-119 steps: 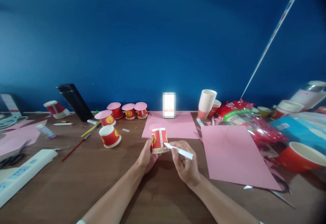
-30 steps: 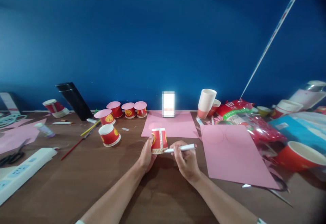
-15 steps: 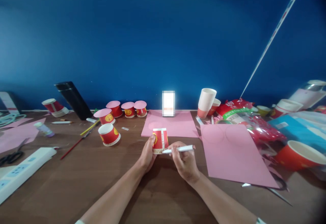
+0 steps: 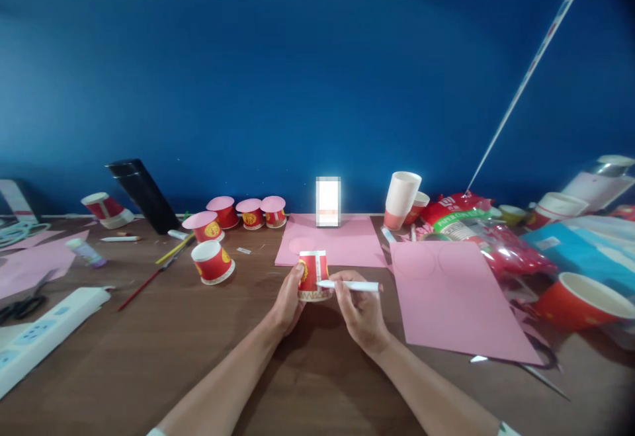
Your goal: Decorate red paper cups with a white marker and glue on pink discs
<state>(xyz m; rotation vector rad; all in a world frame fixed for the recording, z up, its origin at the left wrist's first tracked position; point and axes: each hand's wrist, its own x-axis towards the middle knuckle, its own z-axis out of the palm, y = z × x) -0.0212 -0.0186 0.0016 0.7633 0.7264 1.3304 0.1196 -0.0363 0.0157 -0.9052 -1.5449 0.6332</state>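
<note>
A red paper cup (image 4: 309, 278) with a white seam strip and a zigzag pattern on its white rim sits upside down in the grip of my left hand (image 4: 288, 300). My right hand (image 4: 361, 313) is closed around a white marker (image 4: 358, 286), whose tip meets or nearly meets the cup's side by the white strip. To the left stands another red cup (image 4: 212, 262) with a white top. Behind it are several red cups with pink paper discs on top, one of them a nearer cup (image 4: 206, 226).
Pink paper sheets (image 4: 454, 297) lie ahead and to the right, one over scissors (image 4: 533, 373). A power strip (image 4: 49, 330), glue stick (image 4: 85, 252) and black bottle (image 4: 143, 194) are on the left. On the right are stacked cups (image 4: 401, 198), a plastic cup bag (image 4: 489, 227) and an orange cup (image 4: 588, 304).
The marker tip has moved up from the cup's patterned rim to its red side by the white strip. The cup has shifted slightly right in my left hand.
</note>
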